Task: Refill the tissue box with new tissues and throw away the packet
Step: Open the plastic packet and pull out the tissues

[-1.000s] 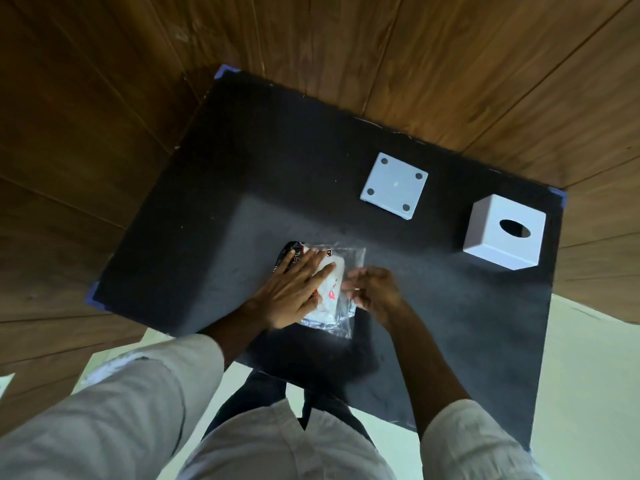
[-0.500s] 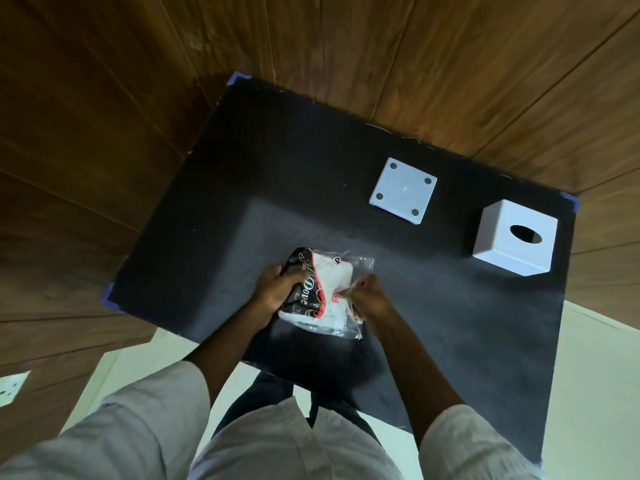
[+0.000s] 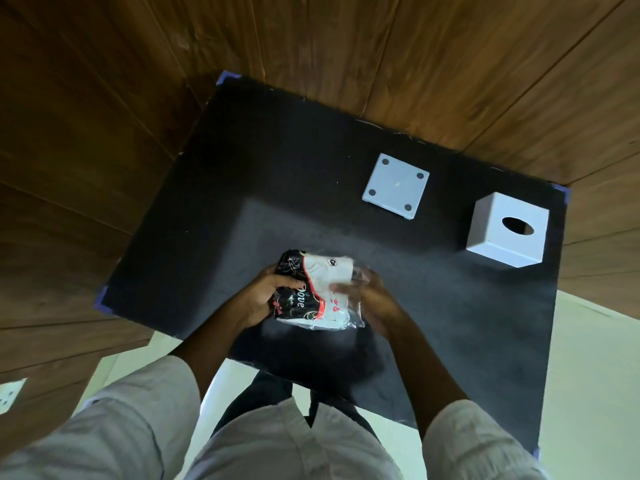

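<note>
A plastic tissue packet (image 3: 320, 289), black and red print on its left part and white tissues showing through clear film on the right, is held just above the black table (image 3: 242, 188). My left hand (image 3: 266, 294) grips its printed left end. My right hand (image 3: 372, 299) holds the clear right end, fingers blurred over the film. The white cube tissue box (image 3: 507, 230) with an oval hole on top stands at the far right. Its flat white base plate (image 3: 396, 185), with dark dots at its corners, lies to the left of the box.
Wooden panelled walls (image 3: 104, 133) close in the table on the left and behind. Pale floor (image 3: 595, 375) shows to the right and below the table's near edge. A white wall socket (image 3: 8, 396) sits low on the left.
The packet lay flat under both hands a second ago. Now it is lifted and turned, printed end gripped by my left hand, right hand shifted over the clear end.
</note>
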